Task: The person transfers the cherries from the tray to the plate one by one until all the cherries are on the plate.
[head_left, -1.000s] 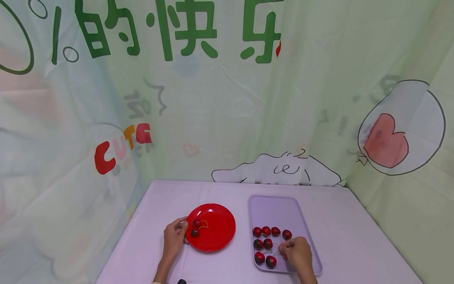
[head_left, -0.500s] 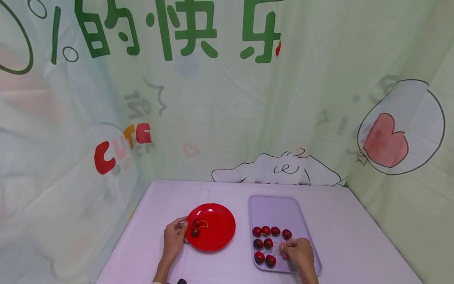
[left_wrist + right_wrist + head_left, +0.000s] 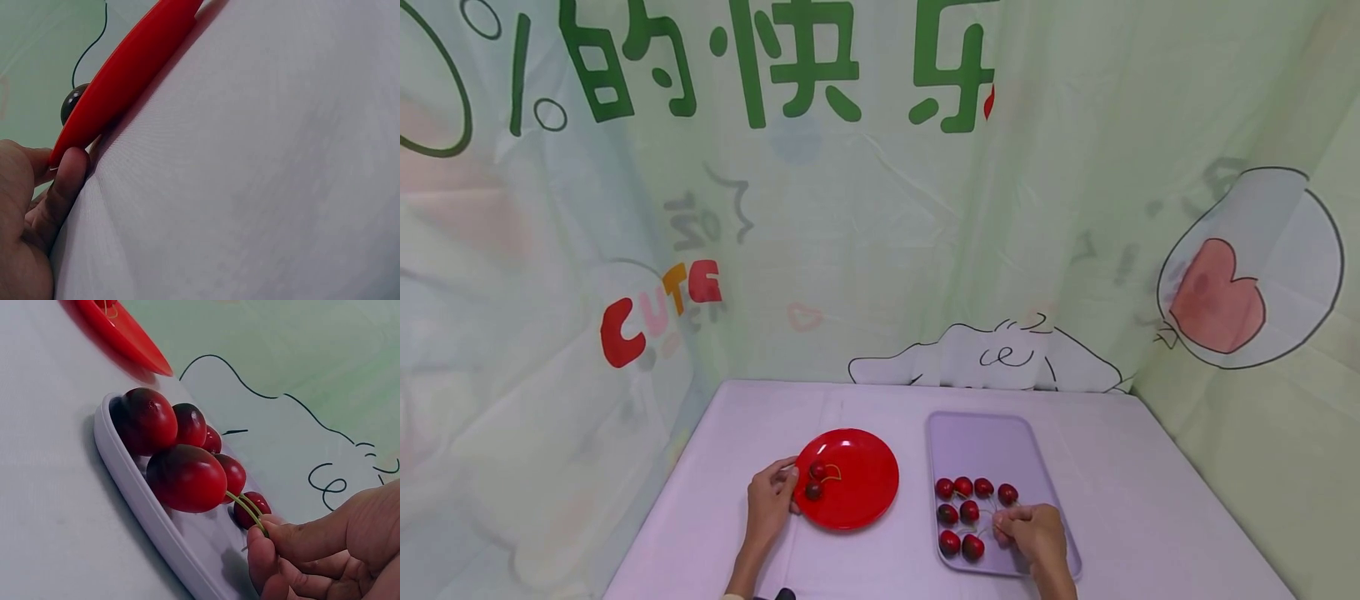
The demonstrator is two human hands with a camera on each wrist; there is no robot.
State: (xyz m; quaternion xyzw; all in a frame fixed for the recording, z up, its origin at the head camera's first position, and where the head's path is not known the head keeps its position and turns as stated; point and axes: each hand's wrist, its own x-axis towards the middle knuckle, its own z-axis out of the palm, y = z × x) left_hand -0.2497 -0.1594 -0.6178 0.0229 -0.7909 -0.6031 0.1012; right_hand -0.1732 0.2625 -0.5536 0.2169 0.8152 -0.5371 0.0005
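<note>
On the left, my left hand (image 3: 767,498) grips the rim of a red plate (image 3: 867,492), thumb and fingers on either side of the edge in the left wrist view. Two cherries (image 3: 814,490) with stems lie on the plate near that hand. My right hand (image 3: 1036,533) is over the near right part of a lilac tray (image 3: 981,442). Between thumb and forefinger it pinches thin green cherry stems (image 3: 242,504). These stems lead to cherries (image 3: 187,478) at the tray's near side. Several more cherries (image 3: 983,487) lie in rows in the tray.
A pale cloth covers the table (image 3: 745,417). Behind and beside it hangs a printed curtain (image 3: 880,250). A small dark object (image 3: 786,594) shows at the bottom edge, beside the left forearm.
My right hand has shifted slightly to the right, and a middle-row cherry in the tray has moved slightly away from me. The left hand and plate stay in place.
</note>
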